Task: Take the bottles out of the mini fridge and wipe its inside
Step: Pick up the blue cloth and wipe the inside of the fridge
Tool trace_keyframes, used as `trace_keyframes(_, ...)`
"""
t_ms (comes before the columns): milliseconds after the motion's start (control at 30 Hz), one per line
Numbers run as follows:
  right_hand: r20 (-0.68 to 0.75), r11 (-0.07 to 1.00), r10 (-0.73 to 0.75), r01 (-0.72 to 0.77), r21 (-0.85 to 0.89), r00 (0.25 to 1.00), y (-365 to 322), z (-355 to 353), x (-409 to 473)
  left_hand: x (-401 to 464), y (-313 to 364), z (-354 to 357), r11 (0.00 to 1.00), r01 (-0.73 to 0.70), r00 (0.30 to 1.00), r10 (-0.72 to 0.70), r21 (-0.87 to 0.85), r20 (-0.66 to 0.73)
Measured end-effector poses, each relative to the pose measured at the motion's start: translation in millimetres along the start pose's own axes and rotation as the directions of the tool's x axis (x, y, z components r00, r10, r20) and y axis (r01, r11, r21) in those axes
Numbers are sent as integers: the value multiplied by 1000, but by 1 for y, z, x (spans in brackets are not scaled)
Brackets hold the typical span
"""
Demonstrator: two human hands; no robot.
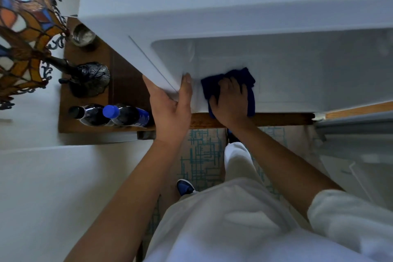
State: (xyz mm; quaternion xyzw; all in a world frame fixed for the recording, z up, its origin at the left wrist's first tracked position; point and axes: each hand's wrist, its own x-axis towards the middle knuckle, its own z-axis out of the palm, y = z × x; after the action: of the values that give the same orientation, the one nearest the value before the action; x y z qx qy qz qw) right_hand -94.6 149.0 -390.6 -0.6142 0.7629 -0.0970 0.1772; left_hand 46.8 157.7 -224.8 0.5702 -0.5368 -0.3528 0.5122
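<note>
My right hand [230, 100] presses the blue cloth [244, 83] flat inside the mini fridge [297, 66]. My left hand [170, 104] grips its left edge. Two bottles [110, 115] stand left on the counter [85, 127].

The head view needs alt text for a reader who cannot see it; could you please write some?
Seen from above, a person's right hand presses a dark blue cloth against the white inside of an open mini fridge, while the left hand holds the fridge's front edge. Two dark bottles stand on the wooden table to the left, beside a stained-glass lamp.

Two bottles [110, 115] stand on the bench [89, 55], left of the fridge [212, 6]. A lamp [27, 27] stands behind them. A cloth [234, 78] lies inside the fridge.
</note>
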Motion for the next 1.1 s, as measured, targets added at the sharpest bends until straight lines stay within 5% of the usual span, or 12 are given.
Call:
trace_keyframes(200, 75, 994, -89, 94, -54, 993, 10, 15, -24, 0, -3, -1, 999, -4, 1000, 4, -34, 1)
trace_keyframes(333, 33, 993, -99, 97, 68, 995, 13, 5, 25, 1, -4, 0, 997, 15, 1000, -15, -77, 10)
trace_keyframes(567, 102, 976, -188, 197, -88, 977, -25, 18, 61, 2, -8, -1, 998, -33, 999, 35, -54, 21)
trace_keyframes(800, 13, 983, -178, 177, 38, 984, -25, 20, 64, 2, -11, 2, 994, -103, 994, 104, -20, 22)
trace_keyframes(1000, -38, 934, -340, 343, 103, 940, 11, 18, 21, 0, -3, 3, 997, -81, 996, 82, -13, 25)
trace_keyframes(1100, -178, 982, -180, 187, 25, 968, 33, 24, -12, 1, 0, -2, 998, -66, 996, 66, 1, 52)
